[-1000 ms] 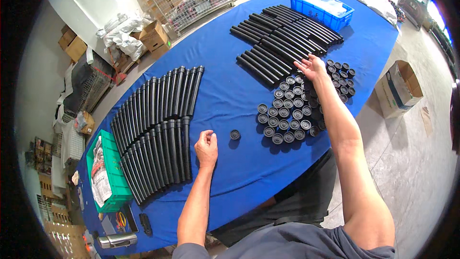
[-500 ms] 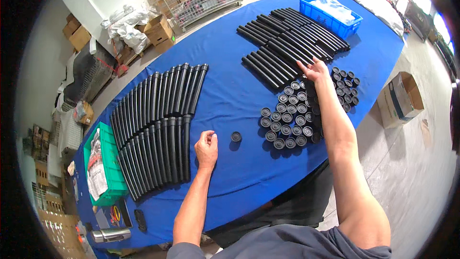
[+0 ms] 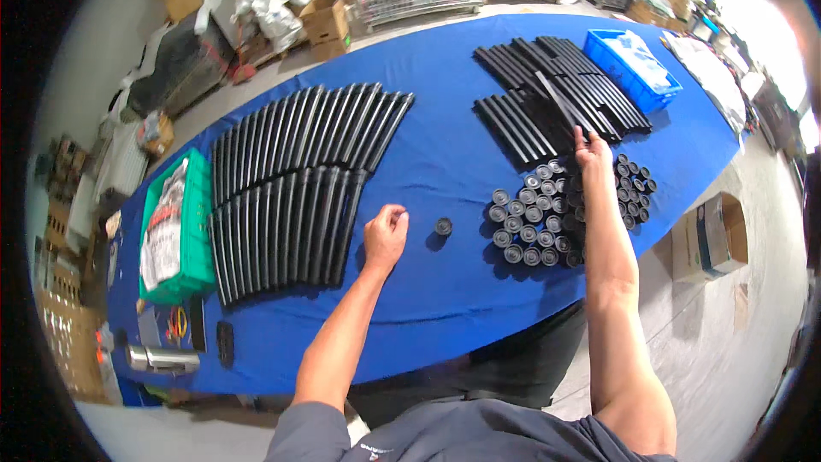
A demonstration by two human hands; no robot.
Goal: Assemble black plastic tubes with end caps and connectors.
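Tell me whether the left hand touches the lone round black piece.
Apart. The head view shows a strip of blue cloth between the left hand and the lone round black piece.

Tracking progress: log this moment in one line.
right hand: holding black tube | left hand: curled, contents unclear | lone round part: on blue cloth

Pale wall (image 3: 115,47), grey floor (image 3: 697,359)

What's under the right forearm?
Black caps show on both sides of the right forearm. Whatever lies directly behind it in this view is covered, so I can't tell whether the caps continue there.
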